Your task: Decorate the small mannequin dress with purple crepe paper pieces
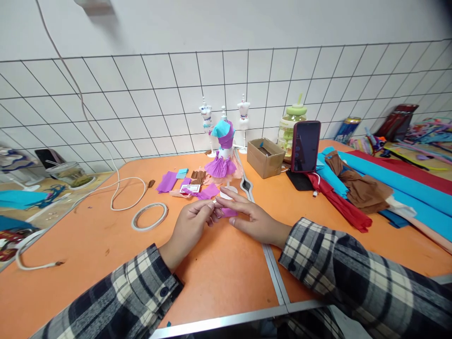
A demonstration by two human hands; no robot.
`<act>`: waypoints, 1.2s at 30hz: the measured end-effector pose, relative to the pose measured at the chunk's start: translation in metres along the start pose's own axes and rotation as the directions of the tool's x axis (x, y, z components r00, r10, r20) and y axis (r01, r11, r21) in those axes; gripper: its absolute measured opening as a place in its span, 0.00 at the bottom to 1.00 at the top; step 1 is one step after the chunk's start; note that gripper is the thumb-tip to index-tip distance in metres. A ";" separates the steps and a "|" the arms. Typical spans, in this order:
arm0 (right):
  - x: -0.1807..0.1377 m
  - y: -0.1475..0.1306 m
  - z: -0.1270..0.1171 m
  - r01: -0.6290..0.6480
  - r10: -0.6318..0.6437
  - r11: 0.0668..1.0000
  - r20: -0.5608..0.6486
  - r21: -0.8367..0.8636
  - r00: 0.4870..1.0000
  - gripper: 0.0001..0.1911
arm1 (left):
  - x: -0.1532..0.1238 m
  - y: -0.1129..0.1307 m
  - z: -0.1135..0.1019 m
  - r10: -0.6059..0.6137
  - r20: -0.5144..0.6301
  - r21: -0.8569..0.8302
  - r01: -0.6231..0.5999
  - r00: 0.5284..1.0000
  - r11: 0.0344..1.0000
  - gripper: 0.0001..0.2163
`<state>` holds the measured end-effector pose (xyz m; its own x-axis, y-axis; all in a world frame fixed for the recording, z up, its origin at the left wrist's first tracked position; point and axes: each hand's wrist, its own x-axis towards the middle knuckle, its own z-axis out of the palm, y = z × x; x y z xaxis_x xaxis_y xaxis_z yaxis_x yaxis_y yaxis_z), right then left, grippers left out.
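Note:
In front of the dressed mini mannequin, my left hand (190, 223) is closed in a pinch on a small white piece (214, 201), too small to make out fully. My right hand (252, 216) is stretched out beside it, its fingertips at the left fingers and its thumb apart. The mini mannequin (225, 136) stands upright, with a blue and purple paper top and a ruffled purple skirt (221, 168). Purple paper scraps (167, 182) and brown paper pieces (198, 177) lie behind my left hand. A roll of tape (149, 216) lies flat to its left.
Two white mini mannequins (243, 113) stand at the tiled wall. Rightward are a cardboard box (265, 158), a green-lidded bottle (293, 125), a propped phone (305, 147) and crepe paper rolls (399, 174). A white cable (116, 188) crosses the left. A metal seam (271, 263) divides the orange table.

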<state>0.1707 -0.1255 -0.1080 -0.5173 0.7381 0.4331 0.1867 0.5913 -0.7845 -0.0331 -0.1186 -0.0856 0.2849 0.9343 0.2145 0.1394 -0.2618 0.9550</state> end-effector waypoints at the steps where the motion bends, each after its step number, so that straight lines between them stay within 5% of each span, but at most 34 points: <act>1: 0.000 0.000 0.000 -0.009 0.008 1.000 0.012 0.015 1.000 0.30 | 0.000 -0.001 0.000 0.010 -0.018 -0.017 -0.011 1.000 1.000 0.12; 12: -0.003 -0.015 0.005 -0.117 0.113 0.991 0.058 0.063 0.992 0.36 | 0.001 -0.003 0.006 -0.062 0.014 -0.577 0.059 0.998 0.814 0.09; 24: -0.003 -0.017 0.005 -0.113 0.104 0.991 0.120 0.073 0.987 0.35 | 0.001 0.000 0.004 -0.028 0.047 -0.513 0.048 0.999 0.857 0.12; 36: -0.002 -0.010 0.006 -0.182 0.183 0.964 0.013 0.191 0.983 0.34 | 0.005 -0.003 -0.005 0.038 -0.048 -0.496 -0.057 0.998 0.866 0.12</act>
<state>0.1647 -0.1345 -0.1034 -0.4854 0.8296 0.2760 0.1150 0.3735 -0.9205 -0.0369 -0.1123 -0.0868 0.2437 0.9344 0.2599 -0.3658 -0.1596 0.9169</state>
